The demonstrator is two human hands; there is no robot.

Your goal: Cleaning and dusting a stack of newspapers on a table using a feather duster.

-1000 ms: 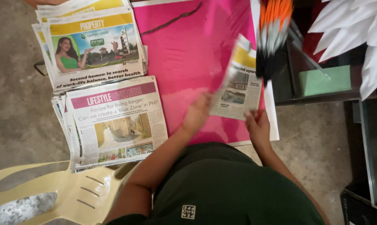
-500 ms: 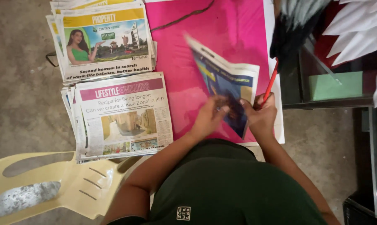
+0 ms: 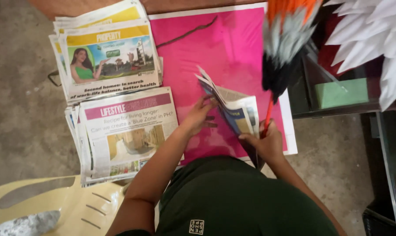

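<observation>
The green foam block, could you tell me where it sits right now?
In the head view the green foam block sits at the right on a dark shelf, beside the feather duster, below the white paper shapes.

I see my two bare forearms reaching forward from my body. My left arm angles up and to the right, wrist straight. My left hand lies palm down with the fingers spread and stretched forward, the tips pressing flat. My right arm is bent tighter and kept close to my torso. My right hand is curled, thumb pointing left, fingers closed in a pinching grip.
</observation>
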